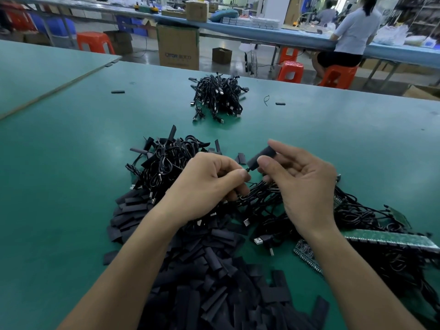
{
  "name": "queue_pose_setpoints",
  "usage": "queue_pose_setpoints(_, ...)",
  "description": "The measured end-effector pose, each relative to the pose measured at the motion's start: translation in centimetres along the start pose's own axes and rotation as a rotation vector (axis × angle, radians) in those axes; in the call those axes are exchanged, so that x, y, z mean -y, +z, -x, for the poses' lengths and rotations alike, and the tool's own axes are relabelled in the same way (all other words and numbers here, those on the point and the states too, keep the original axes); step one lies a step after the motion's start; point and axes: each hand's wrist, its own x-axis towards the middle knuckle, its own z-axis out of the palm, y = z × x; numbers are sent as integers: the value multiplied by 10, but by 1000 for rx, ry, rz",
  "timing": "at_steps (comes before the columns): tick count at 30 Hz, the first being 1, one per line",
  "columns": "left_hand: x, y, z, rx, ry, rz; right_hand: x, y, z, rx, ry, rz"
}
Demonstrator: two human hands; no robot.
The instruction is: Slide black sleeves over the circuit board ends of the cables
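My right hand [300, 182] pinches a black sleeve [262, 156] between thumb and fingers, above the table. My left hand [209, 184] pinches a thin black cable [247, 169] right at the sleeve's lower end. The cable's board end is hidden inside the sleeve. A heap of loose flat black sleeves [214, 270] lies under my forearms. Tangled black USB cables [166, 163] lie behind my left hand. More cables with green circuit boards [390, 240] spread to the right.
A separate pile of black cables [217, 96] sits further back on the green table [71, 163]. Single stray sleeves [117, 92] [280, 103] lie near it. Beyond the table edge are orange stools [290, 71], cardboard boxes [178, 46] and a seated person [352, 34] at another bench.
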Motion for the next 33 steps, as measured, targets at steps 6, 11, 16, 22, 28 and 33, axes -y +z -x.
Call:
queue_pose_setpoints(6,2,5,-1,-40,31,15,0,10,8,23,-13,33)
queue_pose_setpoints(11,1,9,-1,-83,55,31,3,12,5,17,-15,44)
queue_pose_setpoints(16,-2,7,0,-71,51,52,7,10,-2,33,3,80)
queue_pose_setpoints(22,-2,0,3,-27,20,-242,7,5,-13,-34,44,-15)
queue_pose_setpoints(28,-7,-22,-1,-457,117,-172,-17,-28,-29,-45,184,504)
queue_pose_setpoints(33,-3,-42,-5,-804,73,260,-40,-46,-30,167,397,1138)
